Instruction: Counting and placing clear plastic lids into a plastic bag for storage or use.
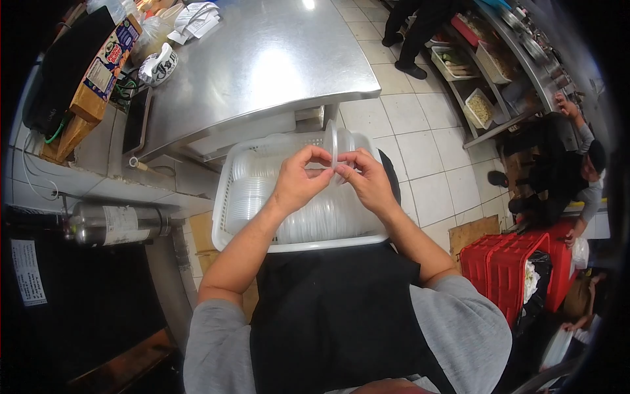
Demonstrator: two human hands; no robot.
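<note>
A white plastic basket lies across my lap, filled with round clear plastic lids standing in rows, and a stack of them at its left. Above it, both hands meet at a clear plastic lid held upright, its rim seen edge-on. Fingertips and thumb of my left hand pinch its near edge from the left. My right hand grips from the right, with one or more further lids beside the first; how many it holds I cannot tell.
A stainless steel table stands ahead, with papers and a phone or tablet at its left. A metal cylinder lies at the left. Red plastic crates stand at the right. One person stands ahead; other people are at the right.
</note>
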